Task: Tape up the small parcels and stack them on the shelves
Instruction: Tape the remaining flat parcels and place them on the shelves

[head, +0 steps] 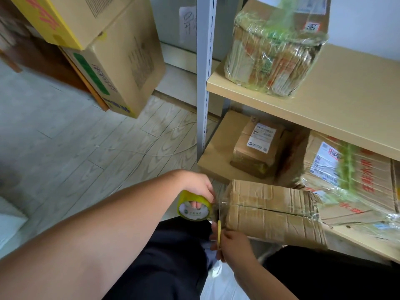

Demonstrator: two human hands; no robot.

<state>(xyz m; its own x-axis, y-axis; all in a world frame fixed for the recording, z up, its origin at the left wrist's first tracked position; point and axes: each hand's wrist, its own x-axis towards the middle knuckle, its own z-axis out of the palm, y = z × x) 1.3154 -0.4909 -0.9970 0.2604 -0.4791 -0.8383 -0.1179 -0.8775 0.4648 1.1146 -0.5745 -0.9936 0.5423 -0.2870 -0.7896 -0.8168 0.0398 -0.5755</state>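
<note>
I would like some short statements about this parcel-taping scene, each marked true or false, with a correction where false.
1. The left hand holds a yellow roll of clear tape. True.
2. The right hand holds a knife. False: it holds yellow-handled scissors.
3. The creased brown cardboard parcel lies in front of the person, by the lower shelf. True.
4. The beige upper shelf board carries no parcel. False: a film-wrapped parcel stands on it.
</note>
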